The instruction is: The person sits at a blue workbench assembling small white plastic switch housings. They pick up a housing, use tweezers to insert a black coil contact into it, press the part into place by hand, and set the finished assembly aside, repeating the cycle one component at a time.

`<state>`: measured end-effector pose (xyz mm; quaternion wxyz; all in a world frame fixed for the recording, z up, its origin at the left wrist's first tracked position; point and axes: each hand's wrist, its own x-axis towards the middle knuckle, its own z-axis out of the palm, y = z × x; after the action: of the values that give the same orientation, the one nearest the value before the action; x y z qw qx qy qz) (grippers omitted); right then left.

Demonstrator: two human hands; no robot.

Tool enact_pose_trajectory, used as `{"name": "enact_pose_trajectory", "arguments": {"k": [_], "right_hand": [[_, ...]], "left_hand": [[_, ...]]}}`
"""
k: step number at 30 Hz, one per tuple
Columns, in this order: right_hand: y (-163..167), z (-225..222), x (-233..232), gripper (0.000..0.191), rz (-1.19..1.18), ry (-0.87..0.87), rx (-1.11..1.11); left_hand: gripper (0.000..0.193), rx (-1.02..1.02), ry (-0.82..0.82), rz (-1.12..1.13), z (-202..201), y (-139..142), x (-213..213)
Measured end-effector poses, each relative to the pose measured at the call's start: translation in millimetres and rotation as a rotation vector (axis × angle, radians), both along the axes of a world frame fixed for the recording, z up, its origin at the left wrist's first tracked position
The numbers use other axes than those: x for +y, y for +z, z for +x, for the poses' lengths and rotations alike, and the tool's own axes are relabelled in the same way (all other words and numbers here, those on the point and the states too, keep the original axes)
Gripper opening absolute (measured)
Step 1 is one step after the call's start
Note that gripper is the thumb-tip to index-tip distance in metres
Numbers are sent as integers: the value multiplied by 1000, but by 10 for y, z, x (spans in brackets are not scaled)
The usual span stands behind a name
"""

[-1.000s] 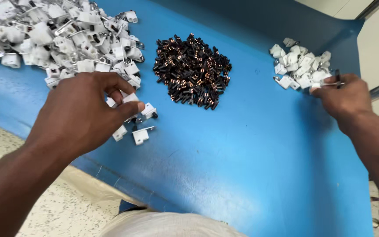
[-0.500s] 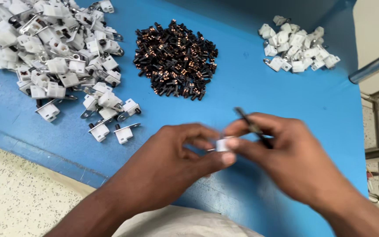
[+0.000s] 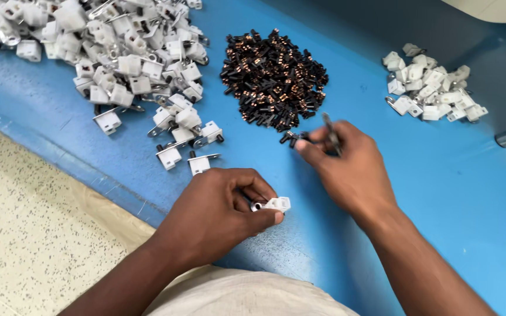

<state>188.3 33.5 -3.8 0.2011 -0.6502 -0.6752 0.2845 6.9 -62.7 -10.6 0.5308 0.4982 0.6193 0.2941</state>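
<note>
White heap [image 3: 112,52]: far left on the blue table [image 3: 428,175].
Left hand [image 3: 218,213]: closed, pinching a white part [image 3: 276,204] near the table's front edge.
Black pile [image 3: 273,79]: centre.
Right hand [image 3: 349,167]: curled around a thin tool [image 3: 330,131], fingertips on a black piece [image 3: 291,138] at the pile's edge.
Small white pile [image 3: 431,88]: far right.

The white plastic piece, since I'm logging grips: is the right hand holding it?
No, the left hand pinches the white plastic piece; the right hand reaches the black parts pile.

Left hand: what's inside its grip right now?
The left hand pinches a small white plastic part with a metal ring at one end; fingertips cover the part's underside and rear.
</note>
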Motion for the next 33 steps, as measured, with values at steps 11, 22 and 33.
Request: {"name": "enact_pose_trajectory", "arguments": {"k": [11,22,33], "right_hand": [[66,-130,24,30,74,16,-295],[166,-1,89,31,91,200,-431],[37,188,-149,25,147,-83,-98]], "left_hand": [[30,93,-94,44,-3,14,-18],[28,145,-39,131,58,-16,-23],[27,121,-16,175,44,-59,-58]]}}
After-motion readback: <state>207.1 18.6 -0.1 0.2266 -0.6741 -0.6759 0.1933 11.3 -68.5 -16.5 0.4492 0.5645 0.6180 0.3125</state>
